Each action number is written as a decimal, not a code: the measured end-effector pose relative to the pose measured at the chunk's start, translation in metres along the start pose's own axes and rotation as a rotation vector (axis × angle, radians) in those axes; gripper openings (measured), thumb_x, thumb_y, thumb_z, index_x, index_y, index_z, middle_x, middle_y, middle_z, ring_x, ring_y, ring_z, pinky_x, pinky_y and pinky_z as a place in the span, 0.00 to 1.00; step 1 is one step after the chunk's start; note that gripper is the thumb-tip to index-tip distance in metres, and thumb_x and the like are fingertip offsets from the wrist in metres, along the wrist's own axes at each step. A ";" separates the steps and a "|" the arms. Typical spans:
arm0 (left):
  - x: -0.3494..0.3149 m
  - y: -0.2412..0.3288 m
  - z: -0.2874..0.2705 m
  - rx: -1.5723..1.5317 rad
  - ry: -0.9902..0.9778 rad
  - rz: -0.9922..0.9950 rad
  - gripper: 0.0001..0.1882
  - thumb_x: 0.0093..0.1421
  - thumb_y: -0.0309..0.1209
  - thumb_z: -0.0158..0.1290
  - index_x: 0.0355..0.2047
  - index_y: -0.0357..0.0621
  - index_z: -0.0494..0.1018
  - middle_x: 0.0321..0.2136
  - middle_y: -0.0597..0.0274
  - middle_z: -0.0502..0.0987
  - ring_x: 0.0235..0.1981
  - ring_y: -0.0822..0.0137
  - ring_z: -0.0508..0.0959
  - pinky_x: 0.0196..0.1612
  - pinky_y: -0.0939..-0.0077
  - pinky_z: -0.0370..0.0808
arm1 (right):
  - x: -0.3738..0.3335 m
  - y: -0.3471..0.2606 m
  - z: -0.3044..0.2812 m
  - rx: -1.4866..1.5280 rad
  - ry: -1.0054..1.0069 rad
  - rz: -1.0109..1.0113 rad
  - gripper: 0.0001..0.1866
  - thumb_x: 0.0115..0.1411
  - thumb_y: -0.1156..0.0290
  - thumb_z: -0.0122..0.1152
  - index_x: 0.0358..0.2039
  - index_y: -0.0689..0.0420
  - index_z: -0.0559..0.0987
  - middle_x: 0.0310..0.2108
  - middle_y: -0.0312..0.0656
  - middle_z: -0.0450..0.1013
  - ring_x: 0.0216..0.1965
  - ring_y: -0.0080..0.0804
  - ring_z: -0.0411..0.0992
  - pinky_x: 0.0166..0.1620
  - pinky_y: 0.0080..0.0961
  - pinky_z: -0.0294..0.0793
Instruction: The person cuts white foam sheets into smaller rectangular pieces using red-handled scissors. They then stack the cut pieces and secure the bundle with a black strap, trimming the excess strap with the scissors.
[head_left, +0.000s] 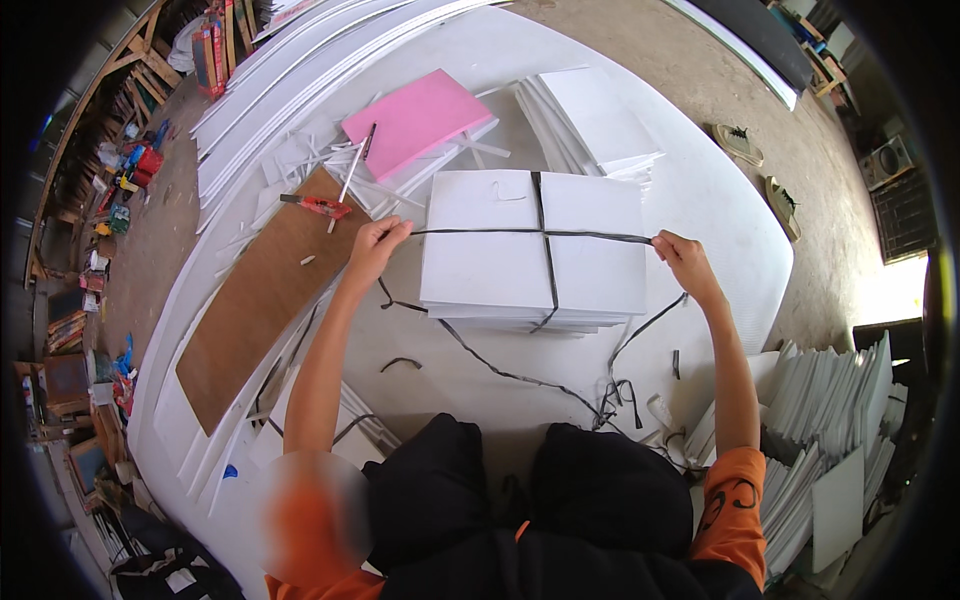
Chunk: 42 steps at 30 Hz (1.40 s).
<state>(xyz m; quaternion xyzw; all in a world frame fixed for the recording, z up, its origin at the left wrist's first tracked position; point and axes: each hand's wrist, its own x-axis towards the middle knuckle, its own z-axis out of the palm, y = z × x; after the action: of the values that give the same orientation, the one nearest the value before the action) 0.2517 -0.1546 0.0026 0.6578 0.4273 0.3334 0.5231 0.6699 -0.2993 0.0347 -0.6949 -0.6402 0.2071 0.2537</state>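
Observation:
A stack of white boards [485,275] lies in front of me, with a black cord [541,205] crossing over its top. One strand runs front to back, the other from side to side. My left hand [380,243] is closed on the cord at the stack's left side. At the right side, my right hand [682,255] pinches the same crosswise strand, which looks taut. Loose cord hangs from both hands and trails over the white surface towards my knees, with a tangle [610,400] near its middle.
Left of the stack lies a brown board [260,300] with a red cutter knife [318,206] on it. A pink board [420,120] and another white stack [600,115] sit behind. More white boards [830,400] stand at right. Shoes [738,143] rest on the floor.

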 end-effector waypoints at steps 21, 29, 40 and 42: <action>-0.003 0.007 0.009 -0.214 0.409 -0.196 0.19 0.45 0.20 0.47 0.12 0.52 0.48 0.12 0.79 0.49 0.13 0.85 0.48 0.16 0.85 0.42 | -0.009 0.003 0.001 0.903 0.281 0.400 0.21 0.48 0.78 0.57 0.12 0.47 0.55 0.11 0.23 0.48 0.12 0.11 0.41 0.16 0.16 0.37; 0.008 -0.033 0.013 -0.418 0.262 -0.293 0.20 0.51 0.23 0.49 0.12 0.52 0.50 0.12 0.77 0.51 0.13 0.84 0.49 0.16 0.85 0.43 | -0.002 0.037 0.030 1.019 0.096 0.450 0.19 0.53 0.72 0.55 0.11 0.47 0.57 0.11 0.23 0.48 0.12 0.11 0.42 0.17 0.16 0.38; -0.022 -0.112 0.027 -0.797 0.110 -0.370 0.15 0.62 0.43 0.37 0.20 0.53 0.55 0.16 0.77 0.48 0.13 0.81 0.48 0.17 0.89 0.48 | -0.037 0.106 0.088 1.335 -0.134 0.583 0.13 0.61 0.65 0.44 0.19 0.50 0.61 0.13 0.23 0.48 0.14 0.12 0.44 0.17 0.13 0.44; -0.023 -0.113 0.030 -0.793 0.100 -0.399 0.14 0.62 0.43 0.37 0.21 0.54 0.56 0.16 0.77 0.49 0.14 0.81 0.48 0.17 0.90 0.49 | -0.033 0.104 0.099 1.294 -0.115 0.631 0.11 0.62 0.66 0.42 0.22 0.51 0.65 0.14 0.23 0.50 0.15 0.12 0.47 0.19 0.11 0.47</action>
<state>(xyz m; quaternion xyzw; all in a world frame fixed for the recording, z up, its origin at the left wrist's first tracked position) 0.2447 -0.1782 -0.1141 0.2941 0.4099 0.3952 0.7677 0.6880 -0.3284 -0.1088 -0.5451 -0.1704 0.6446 0.5083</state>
